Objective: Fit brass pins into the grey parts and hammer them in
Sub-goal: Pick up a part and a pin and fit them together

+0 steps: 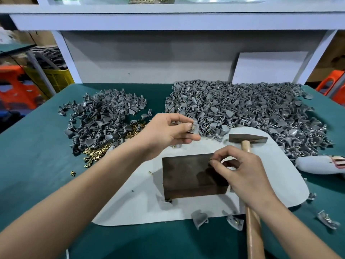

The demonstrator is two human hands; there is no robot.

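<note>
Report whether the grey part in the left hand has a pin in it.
In: a brass pin shows in the grey part the left hand pinches. Driven home or not: cannot tell.

Left hand (168, 133), forearm extended, pinches a small grey plastic part (194, 127). Right hand (242, 171): fingers curled, thumb and forefinger tips together.

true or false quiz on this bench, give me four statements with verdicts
1. The left hand pinches a grey part with brass in it. True.
2. The hammer has its head on the dark block. False: the head lies beyond the block, over the white mat.
3. The larger heap of grey parts is on the right. True.
4. The dark block stands on bare green cloth. False: it stands on the white mat.
</note>
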